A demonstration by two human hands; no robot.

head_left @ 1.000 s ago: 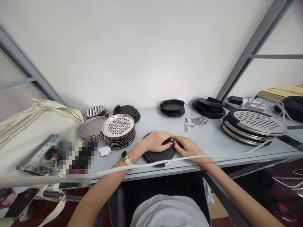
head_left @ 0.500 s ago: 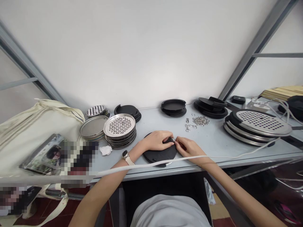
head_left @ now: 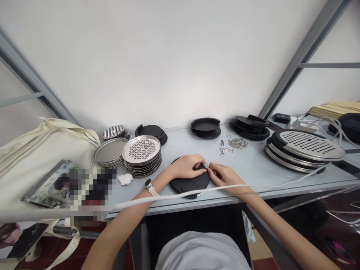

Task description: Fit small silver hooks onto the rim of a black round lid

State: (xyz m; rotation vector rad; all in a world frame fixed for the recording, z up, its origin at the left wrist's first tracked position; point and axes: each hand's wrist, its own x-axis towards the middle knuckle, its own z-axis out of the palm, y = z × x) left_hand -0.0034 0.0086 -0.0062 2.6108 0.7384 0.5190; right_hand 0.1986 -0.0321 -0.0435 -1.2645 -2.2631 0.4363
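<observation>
1. My left hand [head_left: 185,167] lies over the black disc [head_left: 191,186], fingers curled and thumb drawn in toward the disc's right side; from here I cannot tell whether it grips or only steadies it.
2. My right hand [head_left: 223,177] meets it at the disc's right rim, thumb and fingertips pinched on a small metal piece [head_left: 206,166], most of which they hide.
3. The black disc sits by the near edge of the counter [head_left: 178,141], around the middle of its length, with a strip of bright metal showing at its lower right rim.
4. Beyond my right hand, toward the far edge, I have a loose pile of metal clips [head_left: 238,143], a few lying apart on its left.
5. Along the far edge I see black trays [head_left: 206,129] and, farther right, more black parts [head_left: 250,127].
6. Toward the left end stand stacked metal graters [head_left: 142,150], beside plain metal plates [head_left: 109,152].
7. Near the right end, a larger stack [head_left: 308,146] carries a perforated plate on top.
8. A white cable [head_left: 225,187] crosses my view along the near edge.
</observation>
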